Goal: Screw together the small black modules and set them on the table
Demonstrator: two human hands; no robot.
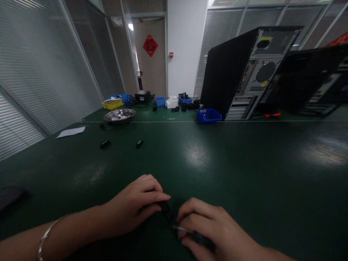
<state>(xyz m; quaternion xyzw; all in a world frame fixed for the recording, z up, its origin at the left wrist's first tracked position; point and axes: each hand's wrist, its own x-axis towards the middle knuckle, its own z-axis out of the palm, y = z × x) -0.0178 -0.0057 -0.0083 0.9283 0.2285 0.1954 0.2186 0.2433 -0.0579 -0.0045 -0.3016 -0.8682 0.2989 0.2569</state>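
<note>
My left hand (137,206) rests on the dark green table (244,174) near its front edge, fingers curled around one end of a small black part (166,211). Beside it, my right hand (209,228) is closed on a thin dark tool (190,233) whose metal tip points at that part. The two hands nearly touch over the part, and most of it is hidden by my fingers. A thin bracelet (45,237) circles my left wrist.
Two small black pieces (104,144) (139,143) lie mid-table. Farther back are a metal bowl (119,115), a yellow tray (112,104), blue bins (208,115), a paper sheet (71,132), a red-handled screwdriver (269,115) and two black computer cases (244,72) (312,79).
</note>
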